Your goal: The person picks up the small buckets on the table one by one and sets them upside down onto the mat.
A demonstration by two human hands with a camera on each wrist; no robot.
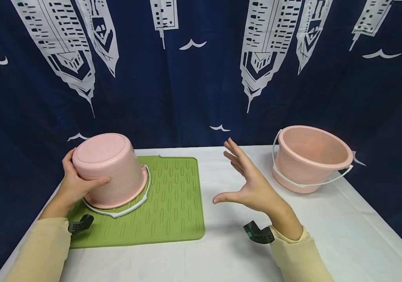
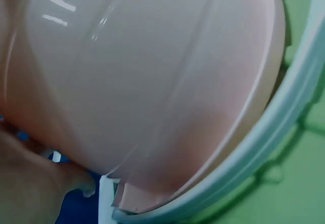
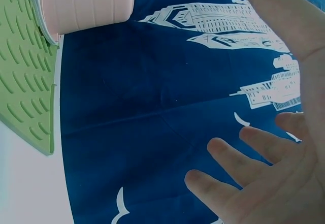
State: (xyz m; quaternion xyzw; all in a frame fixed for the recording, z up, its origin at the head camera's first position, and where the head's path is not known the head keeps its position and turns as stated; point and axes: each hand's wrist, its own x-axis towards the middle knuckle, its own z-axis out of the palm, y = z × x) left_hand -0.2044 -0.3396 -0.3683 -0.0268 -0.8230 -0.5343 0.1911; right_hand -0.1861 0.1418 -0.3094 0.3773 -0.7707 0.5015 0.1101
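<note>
A pink bucket (image 1: 110, 168) is upside down and slightly tilted over a green ribbed mat (image 1: 176, 203), its base up and its white handle (image 1: 130, 209) hanging by the rim. My left hand (image 1: 74, 184) grips it near the base on the left side, thumb in front and fingers partly hidden behind. The left wrist view is filled by the bucket's wall (image 2: 137, 71), with the handle curving past the rim. My right hand (image 1: 253, 186) hangs in the air over the white table, fingers spread and thumb apart, holding nothing. In the right wrist view its fingers (image 3: 223, 153) stretch out.
A second pink bucket (image 1: 313, 156) stands upright at the back right, its white handle lowered at the front. White cloth (image 1: 222, 254) covers the table. Directly behind the table hangs a dark blue curtain (image 1: 193, 98) with white building prints.
</note>
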